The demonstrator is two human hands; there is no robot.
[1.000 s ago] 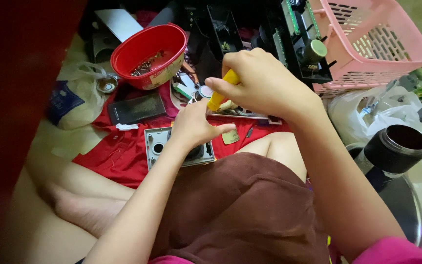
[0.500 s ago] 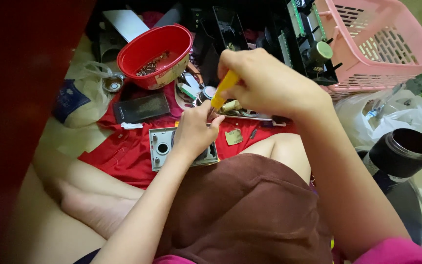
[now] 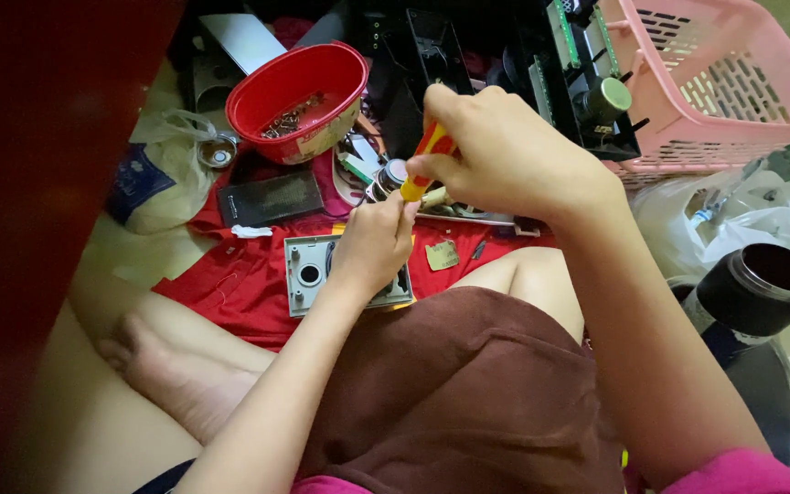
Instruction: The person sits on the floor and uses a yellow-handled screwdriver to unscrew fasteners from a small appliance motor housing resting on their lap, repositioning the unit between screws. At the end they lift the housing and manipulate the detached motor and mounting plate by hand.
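My right hand (image 3: pixel 505 151) grips a screwdriver with a yellow and red handle (image 3: pixel 424 157), tip pointing down and left. Just below it, my left hand (image 3: pixel 372 242) closes around a small metal part (image 3: pixel 388 176), a silver cylinder that shows above the fingers. The screwdriver tip meets that part. Under my left hand, on a red cloth (image 3: pixel 240 279), lies a grey square plate with a round hole (image 3: pixel 308 273). Whatever lies beneath my left palm is hidden.
A red bowl of small metal pieces (image 3: pixel 299 91) stands at the back left, a dark flat device (image 3: pixel 270 197) in front of it. A pink basket (image 3: pixel 724 82) and black electronics (image 3: pixel 587 78) sit at the back right. A black cylinder (image 3: pixel 761 288) stands right.
My left hand has lifted off the grey plate and come up to the screwdriver tip. My right hand has tilted the screwdriver more upright.
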